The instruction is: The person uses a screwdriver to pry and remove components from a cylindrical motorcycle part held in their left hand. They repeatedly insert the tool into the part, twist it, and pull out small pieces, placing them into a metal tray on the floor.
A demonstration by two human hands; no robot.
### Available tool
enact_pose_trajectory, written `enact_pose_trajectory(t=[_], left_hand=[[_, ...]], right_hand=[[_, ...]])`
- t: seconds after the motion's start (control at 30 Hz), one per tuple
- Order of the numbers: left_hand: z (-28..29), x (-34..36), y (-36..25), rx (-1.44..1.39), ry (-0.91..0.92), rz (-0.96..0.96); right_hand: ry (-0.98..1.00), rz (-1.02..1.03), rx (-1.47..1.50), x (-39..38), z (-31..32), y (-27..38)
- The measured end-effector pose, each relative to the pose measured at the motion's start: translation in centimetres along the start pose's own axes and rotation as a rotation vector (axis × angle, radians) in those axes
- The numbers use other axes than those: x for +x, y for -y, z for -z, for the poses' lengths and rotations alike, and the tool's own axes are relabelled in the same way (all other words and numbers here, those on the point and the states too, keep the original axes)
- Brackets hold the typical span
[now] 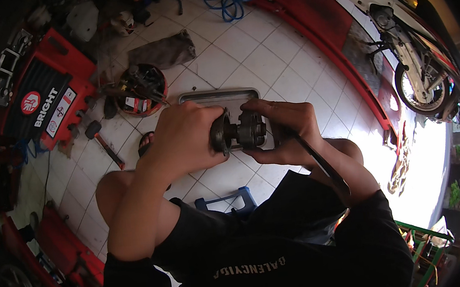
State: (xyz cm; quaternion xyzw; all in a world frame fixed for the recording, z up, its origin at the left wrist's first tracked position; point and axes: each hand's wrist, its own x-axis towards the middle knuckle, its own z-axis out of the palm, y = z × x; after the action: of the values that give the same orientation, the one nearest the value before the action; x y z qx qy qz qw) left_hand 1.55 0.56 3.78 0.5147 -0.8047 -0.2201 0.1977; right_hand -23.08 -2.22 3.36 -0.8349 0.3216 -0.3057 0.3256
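Observation:
In front of me, above a shallow metal tray (pixel 219 95), both hands grip a dark metal machine part (pixel 250 130). Its left end is a round flange, and a short shaft leads to a chunky, notched body on the right. Whether it is one piece or two, I cannot tell. My left hand (pixel 186 131) wraps round the flange. Thumb and fingers of my right hand (pixel 289 123) pinch the notched end from both sides. A long, dark, slim bar (pixel 328 169) runs from under my right palm along the forearm; its other end is hidden.
A hammer (pixel 105 147) lies on the tiles at the left, near a red machine (pixel 53 89). Beyond it stands a round tub of tools (pixel 143 94) beside a grey cloth (pixel 161 51). A blue stool (pixel 227 201) is between my legs. At the right is a motorcycle (pixel 412 62).

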Motion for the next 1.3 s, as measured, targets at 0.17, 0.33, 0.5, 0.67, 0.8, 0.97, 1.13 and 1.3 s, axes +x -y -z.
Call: enact_pose_trajectory(t=[0.17,0.33,0.5,0.67,0.8,0.97,1.13,1.3], left_hand=[[0.5,-1.0,1.7,-0.11,-0.061,0.016],[-0.7,-0.9,1.3,0.002,-0.025,0.013],[0.0,-0.5,0.2,0.044,-0.021,0.041],[-0.2,-0.7,0.1,0.066,-0.047,0.042],[-0.6,-0.8,0.2,0.108,-0.055,0.032],[-0.7,-1.0,0.5,0.102,-0.033,0.048],[-0.5,-1.1,0.0,0.172,-0.001,0.055],[-1.2,-1.2,0.0,0.193,0.0,0.056]], right_hand=[[0.032,-0.125,0.144,-0.5,1.9,-0.4],[0.09,-0.069,0.253,-0.5,0.6,-1.7],[0.159,-0.205,0.423,-0.4,0.2,-2.2],[0.159,-0.095,0.331,0.3,0.0,-1.8],[0.183,-0.138,0.189,0.4,0.0,-1.1],[0.149,0.0,0.121,0.9,-0.3,-1.3],[0.213,-0.131,0.262,0.2,-1.4,-2.6],[0.193,-0.169,0.284,0.4,-2.2,-1.7]])
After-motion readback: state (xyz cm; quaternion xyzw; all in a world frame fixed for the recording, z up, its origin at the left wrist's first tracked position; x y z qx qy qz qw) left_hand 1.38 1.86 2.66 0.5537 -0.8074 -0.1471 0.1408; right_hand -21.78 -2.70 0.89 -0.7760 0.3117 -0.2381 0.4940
